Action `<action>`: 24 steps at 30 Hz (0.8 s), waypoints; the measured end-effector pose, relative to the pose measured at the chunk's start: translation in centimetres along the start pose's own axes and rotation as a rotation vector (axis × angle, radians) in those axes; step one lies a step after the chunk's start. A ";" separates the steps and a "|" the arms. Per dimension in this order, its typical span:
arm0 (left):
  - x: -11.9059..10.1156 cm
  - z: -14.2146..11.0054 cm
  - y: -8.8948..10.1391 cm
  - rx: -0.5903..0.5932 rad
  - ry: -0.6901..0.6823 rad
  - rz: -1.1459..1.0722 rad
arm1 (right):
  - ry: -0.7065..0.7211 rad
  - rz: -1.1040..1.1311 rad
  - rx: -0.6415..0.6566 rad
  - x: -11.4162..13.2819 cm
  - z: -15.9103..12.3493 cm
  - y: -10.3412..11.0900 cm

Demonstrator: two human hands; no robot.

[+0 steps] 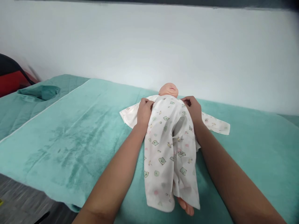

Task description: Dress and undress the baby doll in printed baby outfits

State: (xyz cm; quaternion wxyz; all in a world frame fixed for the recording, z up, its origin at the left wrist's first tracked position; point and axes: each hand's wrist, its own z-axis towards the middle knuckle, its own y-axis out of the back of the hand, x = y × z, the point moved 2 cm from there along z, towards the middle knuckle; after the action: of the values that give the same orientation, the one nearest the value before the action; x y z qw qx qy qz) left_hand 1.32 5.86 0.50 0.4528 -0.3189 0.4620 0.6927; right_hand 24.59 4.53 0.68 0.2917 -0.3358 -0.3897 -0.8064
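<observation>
A baby doll (168, 89) lies on its back with its head toward the wall. White baby pants (161, 149) printed with small green bears cover its front from just below the chin down over the legs. A foot (189, 210) shows under one hem. From beneath the pants, a matching baby shirt (216, 123) spreads its sleeves to both sides. My left hand (144, 110) is closed at the left upper edge of the pants, fingertips partly hidden. On the opposite edge, my right hand (192, 107) pinches the cloth with curled fingers.
A teal plush cover (77, 133) is spread over the bed, creased on the left. Folded teal fabric (39, 92) lies at the far left, beside a red and black object (11, 77). The white wall (116, 43) stands right behind the doll's head.
</observation>
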 end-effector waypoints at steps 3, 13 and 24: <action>-0.1 -1.0 0.5 0.024 0.032 -0.023 | 0.008 0.063 -0.079 0.0 -3.0 1.0; -3.8 -15.9 6.5 -0.034 -0.105 -0.078 | 0.101 0.052 0.051 6.5 -20.0 8.4; -6.4 -28.8 5.4 -0.006 -0.290 0.172 | 0.021 -0.064 0.290 8.0 -29.7 9.1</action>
State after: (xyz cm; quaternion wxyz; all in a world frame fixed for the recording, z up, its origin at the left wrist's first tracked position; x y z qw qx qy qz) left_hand -0.53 -23.86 -2.76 0.4527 -0.1764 0.4154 0.7690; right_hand 17.06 -26.40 -3.18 0.3152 -0.2692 -0.5095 -0.7541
